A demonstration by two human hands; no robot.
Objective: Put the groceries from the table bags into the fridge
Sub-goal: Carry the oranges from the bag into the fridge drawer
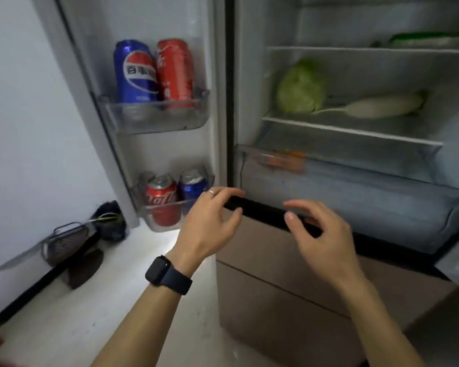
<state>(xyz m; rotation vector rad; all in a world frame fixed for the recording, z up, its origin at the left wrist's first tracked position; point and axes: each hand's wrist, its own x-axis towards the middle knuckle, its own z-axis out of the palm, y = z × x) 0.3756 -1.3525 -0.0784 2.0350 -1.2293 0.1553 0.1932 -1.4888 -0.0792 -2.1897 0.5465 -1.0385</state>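
Observation:
The fridge stands open in front of me. On its middle shelf (350, 129) lie a green cabbage (301, 87) and a white radish (382, 107). A clear crisper drawer (355, 197) below holds something orange (282, 161), blurred through the plastic. A green packet (429, 39) lies on the shelf above. My left hand (210, 221), a black watch on its wrist, hovers with relaxed fingers just in front of the drawer's lower left edge. My right hand (321, 234) hovers beside it, fingers loosely spread. Neither hand holds anything.
The open door at left carries a blue can (134, 72) and a red can (175, 71) in its upper bin, and two more cans (161, 200) in its lower bin. Brown freezer drawers (276, 274) sit below. A dustpan (64, 242) and dark shoes lie on the floor by the wall.

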